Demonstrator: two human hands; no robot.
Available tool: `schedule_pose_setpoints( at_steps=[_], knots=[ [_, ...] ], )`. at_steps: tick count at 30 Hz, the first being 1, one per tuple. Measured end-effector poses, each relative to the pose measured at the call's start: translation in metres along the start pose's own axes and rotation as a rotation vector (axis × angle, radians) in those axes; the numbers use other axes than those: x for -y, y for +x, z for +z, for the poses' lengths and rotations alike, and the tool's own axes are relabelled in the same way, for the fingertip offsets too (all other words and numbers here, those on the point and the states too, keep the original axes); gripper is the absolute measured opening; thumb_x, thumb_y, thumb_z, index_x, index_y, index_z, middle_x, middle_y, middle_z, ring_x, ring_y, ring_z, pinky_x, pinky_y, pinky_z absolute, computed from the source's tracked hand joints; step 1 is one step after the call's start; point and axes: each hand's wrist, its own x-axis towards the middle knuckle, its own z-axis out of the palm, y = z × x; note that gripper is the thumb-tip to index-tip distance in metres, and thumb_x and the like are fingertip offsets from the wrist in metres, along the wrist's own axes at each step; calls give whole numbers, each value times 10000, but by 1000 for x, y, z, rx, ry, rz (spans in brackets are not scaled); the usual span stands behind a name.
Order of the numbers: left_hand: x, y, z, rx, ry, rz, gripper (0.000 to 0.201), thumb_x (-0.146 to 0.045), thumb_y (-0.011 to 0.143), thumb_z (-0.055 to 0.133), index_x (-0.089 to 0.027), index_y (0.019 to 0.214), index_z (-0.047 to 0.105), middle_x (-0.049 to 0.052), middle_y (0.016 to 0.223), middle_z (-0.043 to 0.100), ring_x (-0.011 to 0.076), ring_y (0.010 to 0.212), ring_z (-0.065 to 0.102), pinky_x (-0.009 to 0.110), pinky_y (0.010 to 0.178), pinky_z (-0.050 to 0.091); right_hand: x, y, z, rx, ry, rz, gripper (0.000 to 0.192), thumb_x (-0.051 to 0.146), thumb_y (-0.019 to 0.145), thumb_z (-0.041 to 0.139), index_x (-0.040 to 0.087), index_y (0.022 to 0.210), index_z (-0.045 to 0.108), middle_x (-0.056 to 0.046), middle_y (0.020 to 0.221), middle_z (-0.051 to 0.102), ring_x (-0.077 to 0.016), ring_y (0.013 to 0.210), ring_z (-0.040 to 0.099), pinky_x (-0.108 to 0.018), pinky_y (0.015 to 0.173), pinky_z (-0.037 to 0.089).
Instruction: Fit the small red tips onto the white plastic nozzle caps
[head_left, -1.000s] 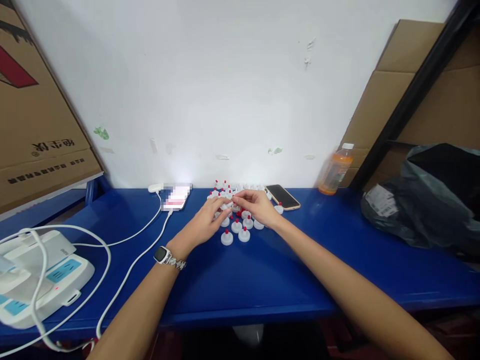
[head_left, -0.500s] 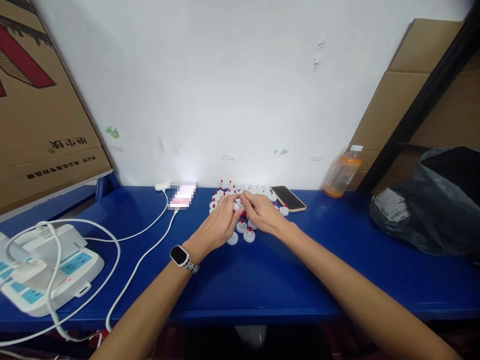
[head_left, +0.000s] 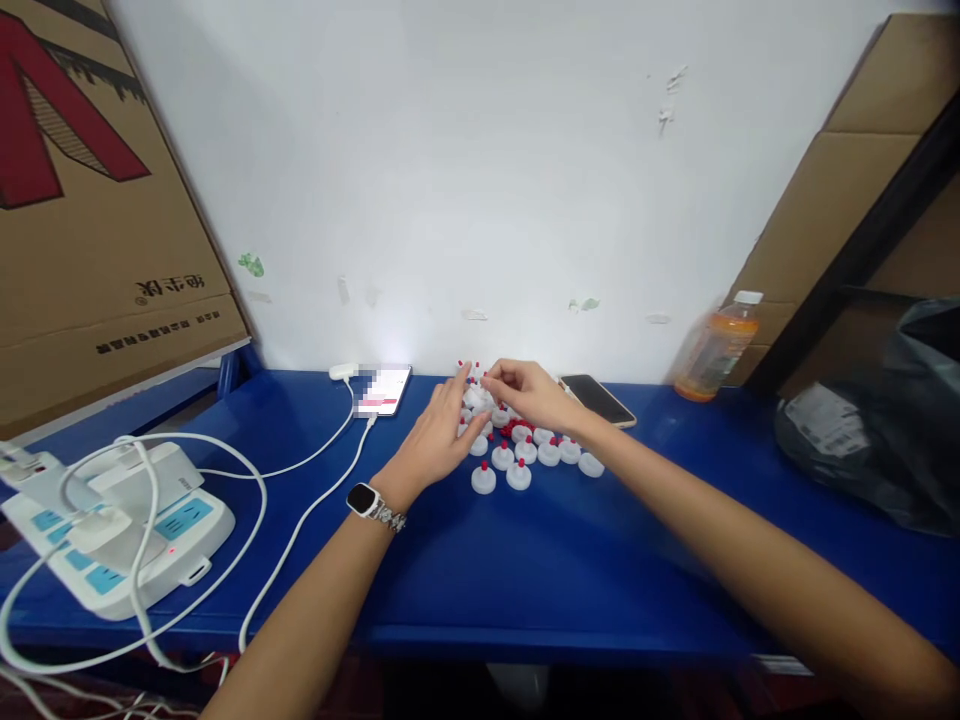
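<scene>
We log a cluster of white caps with red tips (head_left: 517, 445) on the blue table (head_left: 525, 560), at twelve o'clock from us. Left hand (head_left: 442, 435): fingers spread loosely over the cluster's nine o'clock edge, gripping nothing we can see. Right hand (head_left: 529, 393): fingertips pinched on one small white cap (head_left: 480, 379), held just above the pile. Smartphone (head_left: 598, 398) at the cluster's two o'clock.
</scene>
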Motion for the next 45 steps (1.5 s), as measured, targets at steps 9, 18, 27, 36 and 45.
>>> schedule_pose_setpoints(
  at_steps=[9, 18, 27, 36, 45],
  knots=[
    [23, 0, -6, 113, 106, -29, 288, -373, 997, 440, -236, 1136, 652, 66, 1166, 631, 256, 1052, 544, 436, 947, 464, -52, 97, 4, 16, -600, 128, 207, 153, 859, 566, 139, 982, 732, -73, 928, 764, -150, 807, 679, -224, 729, 485],
    [18, 0, -6, 204, 104, -53, 235, -275, 966, 480, -228, 1002, 707, 69, 1061, 665, 254, 985, 551, 412, 879, 473, -71, 111, 24, 171, -807, 151, 179, 212, 854, 598, 191, 926, 760, -87, 977, 765, -229, 945, 678, -297, 844, 464],
    [23, -1, -1, 189, 56, -80, 261, -184, 948, 445, -223, 981, 701, 85, 1038, 651, 263, 1027, 564, 428, 917, 487, -64, 121, 28, 222, -914, 164, 189, 176, 852, 587, 170, 926, 761, -122, 1003, 755, -251, 990, 669, -334, 910, 432],
    [19, 1, -1, 190, 74, -102, 231, -171, 930, 459, -204, 968, 685, 90, 1019, 656, 278, 996, 574, 453, 880, 491, -66, 115, 26, 203, -928, 211, 160, 182, 824, 636, 161, 930, 753, -133, 1029, 749, -254, 1006, 663, -333, 915, 433],
    [26, 3, 5, 148, 34, -67, 206, -285, 971, 468, -214, 1006, 658, 78, 1050, 636, 250, 1008, 584, 424, 892, 496, -80, 114, 6, 56, -835, 294, 325, 349, 960, 475, 181, 1115, 706, -115, 1129, 729, -224, 1021, 657, -285, 845, 470]
  ],
)
